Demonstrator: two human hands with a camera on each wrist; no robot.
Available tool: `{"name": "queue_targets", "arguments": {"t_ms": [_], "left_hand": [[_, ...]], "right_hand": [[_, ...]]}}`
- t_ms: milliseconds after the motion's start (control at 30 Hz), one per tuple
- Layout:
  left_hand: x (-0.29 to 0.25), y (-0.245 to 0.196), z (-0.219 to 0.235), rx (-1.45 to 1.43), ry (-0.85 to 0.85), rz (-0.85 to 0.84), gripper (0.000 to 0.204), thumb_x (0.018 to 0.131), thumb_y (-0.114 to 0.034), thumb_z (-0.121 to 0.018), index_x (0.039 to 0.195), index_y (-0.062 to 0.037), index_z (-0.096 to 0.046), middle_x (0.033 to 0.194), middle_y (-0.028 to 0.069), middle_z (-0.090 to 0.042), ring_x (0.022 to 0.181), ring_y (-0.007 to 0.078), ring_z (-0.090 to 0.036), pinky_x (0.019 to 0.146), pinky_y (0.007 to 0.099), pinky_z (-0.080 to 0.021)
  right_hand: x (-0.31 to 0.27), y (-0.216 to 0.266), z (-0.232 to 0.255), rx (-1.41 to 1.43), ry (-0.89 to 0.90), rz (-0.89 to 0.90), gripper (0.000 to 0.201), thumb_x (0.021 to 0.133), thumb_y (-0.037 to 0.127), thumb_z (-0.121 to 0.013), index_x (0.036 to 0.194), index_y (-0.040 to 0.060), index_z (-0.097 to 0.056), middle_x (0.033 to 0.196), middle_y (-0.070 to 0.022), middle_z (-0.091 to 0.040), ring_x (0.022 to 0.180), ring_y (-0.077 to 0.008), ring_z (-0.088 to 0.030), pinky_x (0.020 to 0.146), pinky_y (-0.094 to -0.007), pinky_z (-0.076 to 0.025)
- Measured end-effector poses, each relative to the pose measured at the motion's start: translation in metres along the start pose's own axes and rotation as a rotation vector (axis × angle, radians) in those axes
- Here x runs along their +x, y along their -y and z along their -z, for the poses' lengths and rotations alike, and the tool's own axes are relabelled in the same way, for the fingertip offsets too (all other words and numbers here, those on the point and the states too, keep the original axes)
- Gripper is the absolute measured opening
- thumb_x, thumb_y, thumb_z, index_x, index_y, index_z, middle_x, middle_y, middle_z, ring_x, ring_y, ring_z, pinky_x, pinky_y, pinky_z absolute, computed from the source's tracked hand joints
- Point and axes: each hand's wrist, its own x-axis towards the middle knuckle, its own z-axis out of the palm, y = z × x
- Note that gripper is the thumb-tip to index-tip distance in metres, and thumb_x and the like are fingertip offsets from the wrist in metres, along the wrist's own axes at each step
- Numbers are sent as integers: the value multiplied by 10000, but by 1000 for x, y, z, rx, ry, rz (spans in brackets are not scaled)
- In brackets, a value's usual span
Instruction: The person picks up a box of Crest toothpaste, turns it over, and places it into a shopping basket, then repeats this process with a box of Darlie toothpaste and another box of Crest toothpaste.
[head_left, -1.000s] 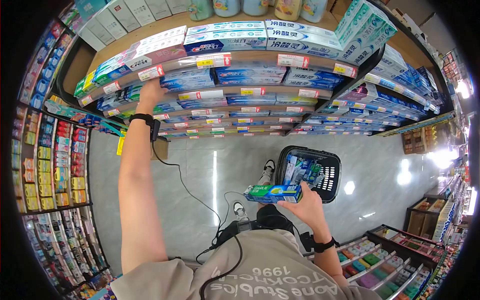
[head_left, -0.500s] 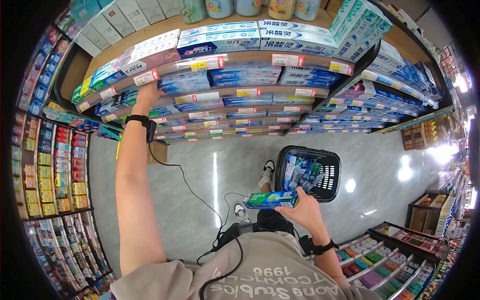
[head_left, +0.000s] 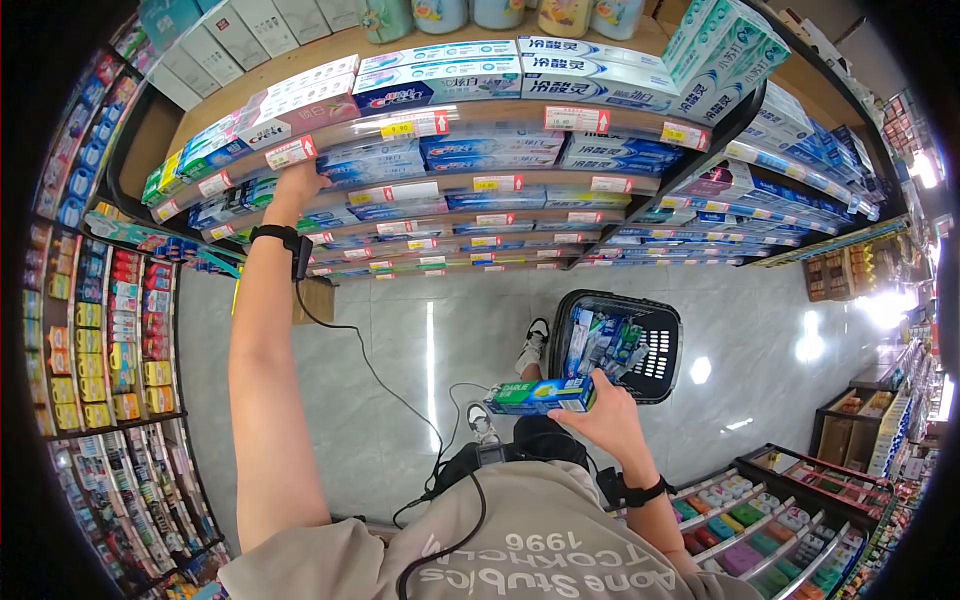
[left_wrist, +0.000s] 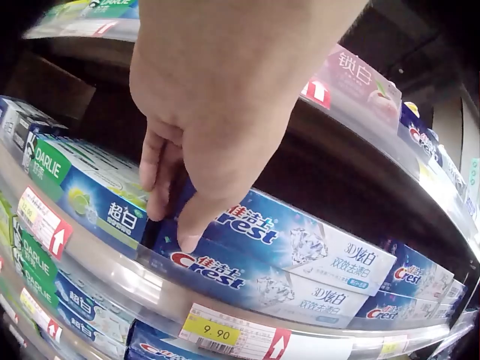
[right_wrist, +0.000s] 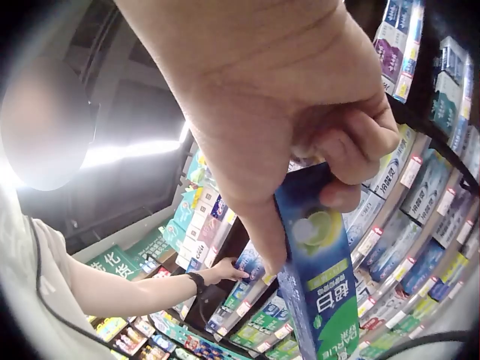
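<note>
In the head view my left hand (head_left: 300, 188) reaches into a toothpaste shelf at the upper left. The left wrist view shows its thumb on the front of a blue Crest toothpaste box (left_wrist: 214, 274), one of two stacked. Its other fingers curl down at the boxes' left end, beside a green-and-blue Darlie box (left_wrist: 97, 191); their tips are partly hidden. Low in front of the body, my right hand (head_left: 608, 415) grips one end of another Darlie toothpaste box (head_left: 535, 397) between thumb and fingers. That box, with its lime picture, hangs from the hand in the right wrist view.
A black shopping basket (head_left: 672, 320) holding several packages stands on the grey floor (head_left: 380, 300) near the feet. Price tags (head_left: 485, 184) line the shelf edges. A thin black cable (head_left: 380, 385) runs from the left wrist to the waist. More shelves (head_left: 110, 330) stand at the left.
The Darlie box in my right hand has come slightly closer to the body and left. My left hand stays at the same shelf spot, while the head view has shifted a little.
</note>
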Motion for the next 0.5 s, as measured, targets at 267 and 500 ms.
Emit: {"name": "queue_targets", "arguments": {"t_ms": [267,500], "left_hand": [[0,-1,7,-46,31,19,716,696,-269,-908,1263,33,-595,1211,264,-667,1164,428,-617,958,478,-504],[9,4,2,-79,108,59,786,667,-266,-925,1296,51,-576,1259,279,-644,1216,420,-595,999,472,-491]], "right_hand": [[-5,-3,-1,46,-6,-13,765,688,557,-873,1064,-42,-583,866,-271,-712,859,-457,-699,751,-496,-553],[-6,1,1,43,20,-27,766,690,558,-871,1072,-39,-581,863,-276,-707,869,-462,-694,754,-500,-550]]}}
